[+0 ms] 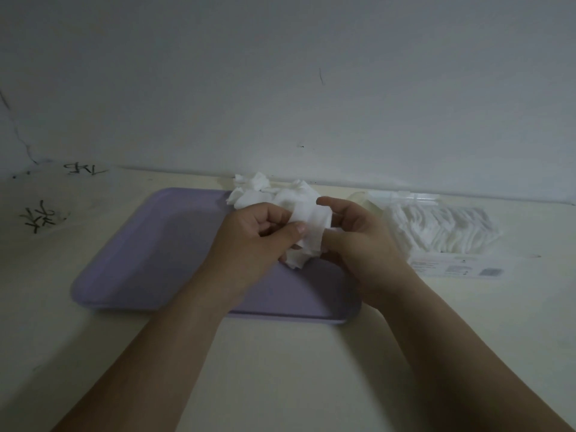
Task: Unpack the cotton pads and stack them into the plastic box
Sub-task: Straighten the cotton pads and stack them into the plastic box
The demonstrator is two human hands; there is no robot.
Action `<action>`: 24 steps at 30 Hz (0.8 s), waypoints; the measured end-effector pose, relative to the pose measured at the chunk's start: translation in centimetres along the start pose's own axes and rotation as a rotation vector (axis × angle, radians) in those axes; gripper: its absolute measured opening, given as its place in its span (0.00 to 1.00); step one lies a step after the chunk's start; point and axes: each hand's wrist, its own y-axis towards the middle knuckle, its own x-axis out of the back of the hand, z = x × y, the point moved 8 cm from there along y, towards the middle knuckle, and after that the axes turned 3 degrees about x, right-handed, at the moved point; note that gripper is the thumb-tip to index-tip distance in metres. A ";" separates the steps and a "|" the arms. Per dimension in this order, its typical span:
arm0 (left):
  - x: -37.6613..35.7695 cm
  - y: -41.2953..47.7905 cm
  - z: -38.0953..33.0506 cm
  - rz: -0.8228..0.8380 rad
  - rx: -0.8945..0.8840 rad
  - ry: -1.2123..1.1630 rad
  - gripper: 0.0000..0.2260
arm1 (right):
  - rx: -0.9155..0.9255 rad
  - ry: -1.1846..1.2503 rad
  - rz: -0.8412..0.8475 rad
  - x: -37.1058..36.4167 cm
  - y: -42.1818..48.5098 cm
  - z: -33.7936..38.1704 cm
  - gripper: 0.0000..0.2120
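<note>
White cotton pads, a small bunch of soft square pieces, are held up between both hands above a tray. The left hand grips the bunch's left side, fingers curled under it and thumb pressed across the front. The right hand pinches the right side, with the thumb at the lower edge and the forefinger hooked over the top. The two hands are close together. Both bare forearms reach in from the bottom of the view.

Beneath the hands lies a flat lilac plastic tray with rounded corners. At its far edge, just beyond the hands, sits a loose heap of white pads, crumpled and unstacked. To the right of the tray, near the right hand, lies a clear wrapper pack filled with a row of pads, with a printed label along its near side. Behind the pack is a clear plastic box, faint and hard to make out. Everything rests on a cream table with black scribbled marks at its left, set against a plain pale wall.
</note>
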 end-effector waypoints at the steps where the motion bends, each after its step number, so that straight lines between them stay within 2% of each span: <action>1: 0.1 0.1 0.1 -0.006 -0.001 0.009 0.03 | -0.002 0.018 -0.001 -0.1 0.0 -0.1 0.26; 8: 0.6 0.1 0.4 -0.059 0.018 0.056 0.04 | -0.004 0.069 -0.004 -0.4 -0.2 0.2 0.20; 20: 0.6 0.2 0.6 -0.084 0.012 0.075 0.09 | -0.026 0.094 0.040 -0.8 -0.1 -0.1 0.24; 24: 0.8 0.2 0.5 -0.120 -0.008 0.094 0.12 | -0.071 0.186 0.063 -1.5 -0.4 0.3 0.24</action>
